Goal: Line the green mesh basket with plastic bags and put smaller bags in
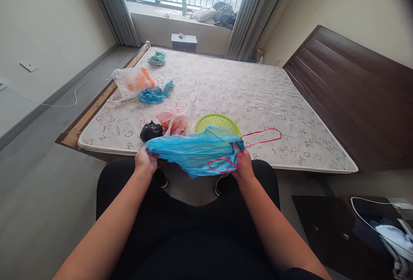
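I hold a blue plastic bag (pixel 196 150) stretched flat between both hands, just in front of the mattress (pixel 258 99) edge. My left hand (pixel 146 159) pinches its left end. My right hand (pixel 242 164) grips the right end, where red drawstring loops (pixel 261 138) hang out over the mattress. A lime green basket (pixel 217 121) sits on the mattress right behind the bag, partly hidden by it.
On the mattress lie a black bag (pixel 150 131), a pink-white bag (pixel 173 121), a crumpled blue bag (pixel 155 94), a white-orange bag (pixel 134 81) and a teal bundle (pixel 157 58). A dark headboard (pixel 351 90) stands at right, a dark cabinet (pixel 335 232) at lower right.
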Motion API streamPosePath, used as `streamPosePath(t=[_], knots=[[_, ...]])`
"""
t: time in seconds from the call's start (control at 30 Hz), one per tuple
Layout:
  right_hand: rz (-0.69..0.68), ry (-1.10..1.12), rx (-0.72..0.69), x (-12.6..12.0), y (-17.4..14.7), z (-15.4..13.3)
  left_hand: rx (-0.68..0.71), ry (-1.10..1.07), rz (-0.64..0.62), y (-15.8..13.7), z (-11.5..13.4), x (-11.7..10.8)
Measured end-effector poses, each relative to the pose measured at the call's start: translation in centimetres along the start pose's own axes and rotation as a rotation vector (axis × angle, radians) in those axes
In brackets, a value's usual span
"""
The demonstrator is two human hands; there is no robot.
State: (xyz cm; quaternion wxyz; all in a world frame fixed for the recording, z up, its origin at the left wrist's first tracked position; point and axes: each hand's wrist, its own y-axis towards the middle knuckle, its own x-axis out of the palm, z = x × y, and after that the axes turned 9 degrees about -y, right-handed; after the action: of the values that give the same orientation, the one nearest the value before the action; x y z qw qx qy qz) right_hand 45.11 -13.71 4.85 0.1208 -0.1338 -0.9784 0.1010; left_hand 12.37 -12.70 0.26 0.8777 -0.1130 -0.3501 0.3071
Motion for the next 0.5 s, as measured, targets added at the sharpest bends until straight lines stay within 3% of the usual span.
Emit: streamPosePath(t=[0.07,0.1,0.13,0.17,0.23,0.27,0.33,0.4,0.5], knots=[[0.003,-0.069,-0.071,0.2,-0.5,-0.1,0.254,0.092,0.118,-1.8,0.3,0.4],[-0.021,-0.123,-0.103,0.5,-0.9,-0.1,0.422,0.175,0.076,-3.0,0.3,0.8],[-0.076,-0.192,-0.13,0.9,-1.5,-0.1,0.547,0.288,-0.079,-4.4,0.1,1.2],[-0.172,-0.279,-0.161,1.4,-2.2,0.0,0.585,0.366,-0.25,-5.7,-0.3,1.6],[-0.477,-0.498,-0.241,2.6,-3.8,0.0,0.398,0.421,-0.607,-8.0,-1.6,2.5],[-0.643,-0.615,-0.289,3.2,-4.5,-0.1,0.275,0.396,-0.71,-8.8,-2.3,2.8],[-0.879,-0.811,-0.37,4.2,-5.6,-0.2,0.089,0.354,-0.763,-9.5,-3.6,3.3],[-0.924,-0.903,-0.425,4.7,-6.1,-0.2,0.004,0.357,-0.687,-9.4,-4.2,3.4],[-0.775,-0.891,-0.476,4.7,-6.0,0.3,-0.124,0.358,-0.618,-8.8,-3.5,3.5]])
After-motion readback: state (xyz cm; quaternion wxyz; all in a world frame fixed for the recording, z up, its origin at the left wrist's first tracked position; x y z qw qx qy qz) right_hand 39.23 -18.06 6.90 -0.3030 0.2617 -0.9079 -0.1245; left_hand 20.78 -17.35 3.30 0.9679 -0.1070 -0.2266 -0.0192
